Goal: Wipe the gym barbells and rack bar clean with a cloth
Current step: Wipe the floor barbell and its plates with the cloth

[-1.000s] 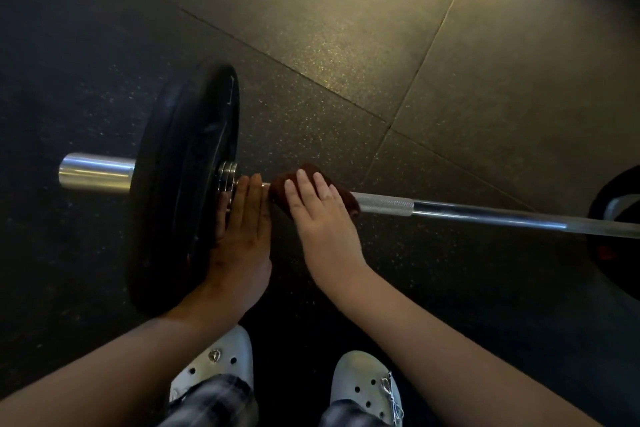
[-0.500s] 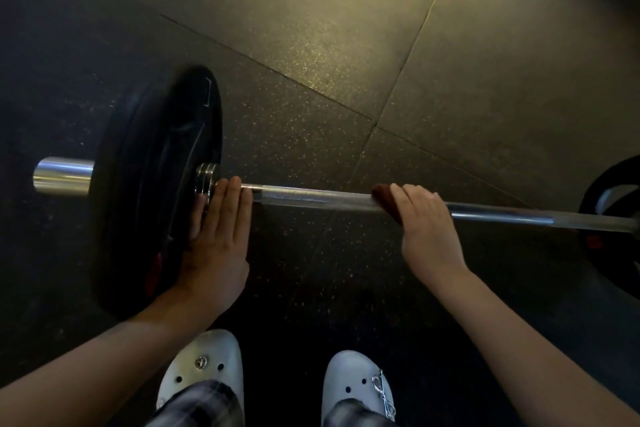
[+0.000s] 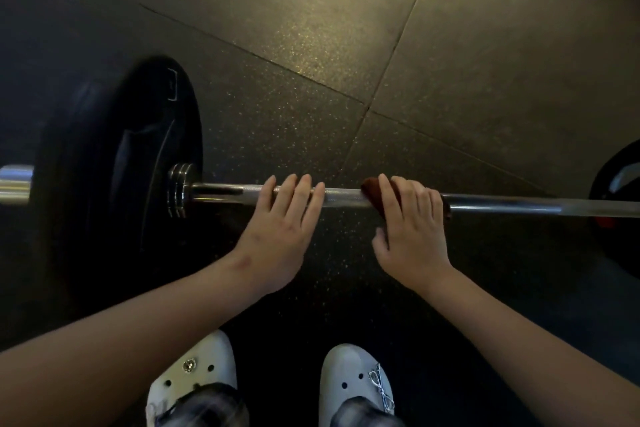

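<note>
Barbell [image 3: 502, 206] lies on the rubber floor [image 3: 311, 45], rigid steel, heavy with its plate [image 3: 114, 177], liable to roll. Your right hand [image 3: 412, 229] curls round the soft dark-red cloth [image 3: 370, 192] wrapped on the mid-shaft. Your left hand [image 3: 277, 232] rests flat, fingers straight, on the knurled section, likely the surest purchase.

A steel barbell [image 3: 502, 203] lay across the speckled rubber floor [image 3: 311, 28], with a black plate [image 3: 114, 177] on its left end and part of another plate [image 3: 620, 191] at the right edge. The left hand [image 3: 277, 239] rested on the barbell between the collar [image 3: 180, 189] and the right hand [image 3: 412, 232], its fingers [image 3: 304, 191] straight across the steel. The right hand gripped a dark red cloth [image 3: 372, 194] wrapped over the barbell. Two white clogs [image 3: 194, 367] stood below.
</note>
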